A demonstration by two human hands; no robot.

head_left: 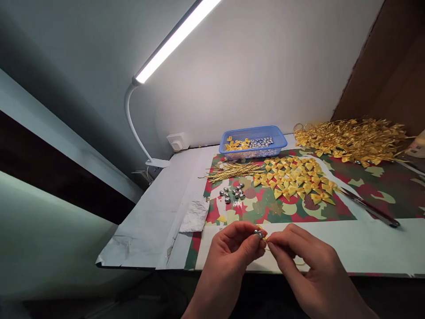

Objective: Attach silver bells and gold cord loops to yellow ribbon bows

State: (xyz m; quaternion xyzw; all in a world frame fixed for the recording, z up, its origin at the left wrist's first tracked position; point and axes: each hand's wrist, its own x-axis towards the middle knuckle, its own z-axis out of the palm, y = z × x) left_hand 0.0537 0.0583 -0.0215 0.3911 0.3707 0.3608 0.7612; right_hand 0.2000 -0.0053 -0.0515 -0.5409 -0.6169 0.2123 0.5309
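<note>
A small silver bell (258, 233), round and shiny, is held up at the 6 o'clock edge of the table (365, 248). A little yellow bow (263, 231), mostly hidden, is pressed at its 3 o'clock side.

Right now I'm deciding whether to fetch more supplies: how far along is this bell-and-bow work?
Seemingly done: a heap of gold bows at the back right. In hand: the left hand pinches a silver bell, the right hand a yellow piece against it. Left: loose yellow bows, gold cords, loose bells on the mat, plus a part-filled blue basket.
</note>
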